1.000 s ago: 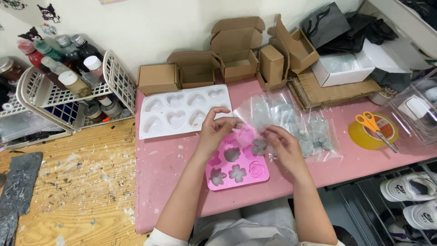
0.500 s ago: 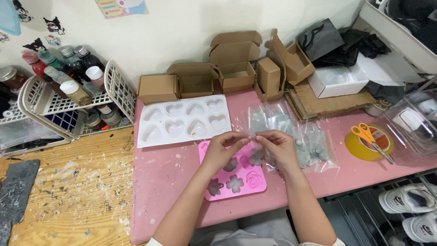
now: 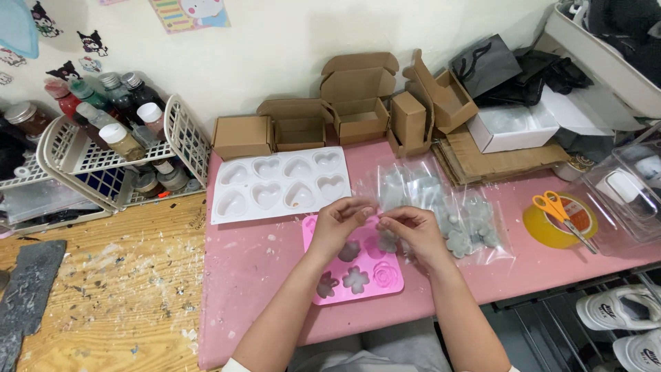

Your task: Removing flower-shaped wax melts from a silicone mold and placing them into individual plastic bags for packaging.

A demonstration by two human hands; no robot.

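Pink flower mould [image 3: 352,269] lies flat on the pink bench [image 3: 255,262], long axis roughly left to right. Left hand [image 3: 339,222] and right hand [image 3: 410,231] meet above it, fingertips pinching a clear plastic bag [image 3: 392,193]. White heart mould [image 3: 279,184] and cardboard boxes [image 3: 358,110] lie behind, by the wall.

Home craft workshop, pink desk [image 3: 261,262] with silicone moulds [image 3: 279,184], small cardboard boxes [image 3: 358,103], paint bottles in a basket [image 3: 110,148], paint-spattered wooden board [image 3: 103,289]
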